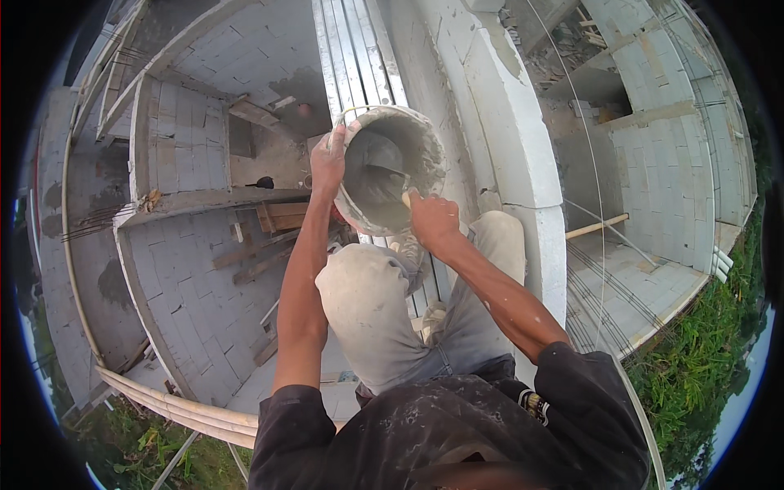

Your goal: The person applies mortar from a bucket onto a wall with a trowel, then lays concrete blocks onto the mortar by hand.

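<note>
In front of my knees stands a mortar-smeared bucket (433, 155), tilted so its mouth faces me. Wet grey mortar (384, 204) coats its inside and lies at the bottom. My left hand (328, 159) grips the bucket's left rim, thumb up near the wire handle. My right hand (434, 219) is closed round the light wooden handle of a trowel (406, 198). The trowel's blade reaches into the bucket; where it ends against the mortar is hard to make out.
Shiny metal channels (359, 49) run under the bucket and my feet. Along my right is a pale block wall (510, 122) with a thin string line (590, 155) beyond it. Block-walled rooms drop away on both sides. Bamboo poles (180, 408) cross at lower left.
</note>
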The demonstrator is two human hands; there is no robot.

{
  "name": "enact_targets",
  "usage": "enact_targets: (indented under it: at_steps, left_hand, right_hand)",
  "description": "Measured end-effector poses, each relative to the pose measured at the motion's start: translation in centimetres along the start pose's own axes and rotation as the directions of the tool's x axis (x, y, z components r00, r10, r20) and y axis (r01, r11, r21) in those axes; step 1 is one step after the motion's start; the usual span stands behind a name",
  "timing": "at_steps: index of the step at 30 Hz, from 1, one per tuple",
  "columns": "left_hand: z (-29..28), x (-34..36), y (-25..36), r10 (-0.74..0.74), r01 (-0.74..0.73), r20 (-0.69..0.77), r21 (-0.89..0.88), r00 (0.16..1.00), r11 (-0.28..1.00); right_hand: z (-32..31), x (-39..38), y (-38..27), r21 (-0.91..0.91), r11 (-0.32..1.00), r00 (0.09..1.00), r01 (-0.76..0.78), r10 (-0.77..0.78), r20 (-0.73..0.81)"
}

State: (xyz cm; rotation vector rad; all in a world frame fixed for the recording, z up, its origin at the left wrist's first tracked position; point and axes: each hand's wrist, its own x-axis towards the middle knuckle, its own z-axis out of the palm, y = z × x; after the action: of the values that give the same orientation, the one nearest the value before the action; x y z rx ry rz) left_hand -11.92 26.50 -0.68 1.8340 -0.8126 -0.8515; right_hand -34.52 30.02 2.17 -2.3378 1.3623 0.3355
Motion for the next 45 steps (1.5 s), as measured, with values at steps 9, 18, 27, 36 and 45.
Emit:
enact_targets:
  at_steps: [9, 18, 27, 36, 45]
  left_hand:
    - [2.9, 0.5, 1.8, 0.15, -0.151, 0.045, 0.035, 0.988, 0.988]
    - [2.8, -1.5, -0.1, 0.185, -0.186, 0.022, 0.044, 0.983, 0.982]
    - [3.1, -0.6, 0.9, 0.093, -0.096, 0.053, 0.057, 0.994, 0.994]
    - [2.0, 2.0, 0.3, 0.03, -0.032, -0.054, -0.041, 0.998, 0.999]
    - [2.6, 1.0, -0.8, -0.045, 0.035, -0.152, -0.068, 0.987, 0.997]
  right_hand:
    - [2.4, 1.8, 4.3, -0.011, 1.0, 0.997, -0.009, 0.008, -0.08]
    - [5.5, 2.0, 6.2, 0.131, 0.981, 0.982, -0.143, 0.158, -0.107]
    - [13.0, 2.9, 8.0, 0.586, 0.805, 0.995, -0.09, 0.092, 0.027]
    - [7.4, 0.1, 6.3, 0.905, 0.366, 0.976, -0.217, 0.087, 0.199]
    - [4.9, -1.8, 5.9, 0.853, 0.515, 0.992, -0.087, 0.127, 0.025]
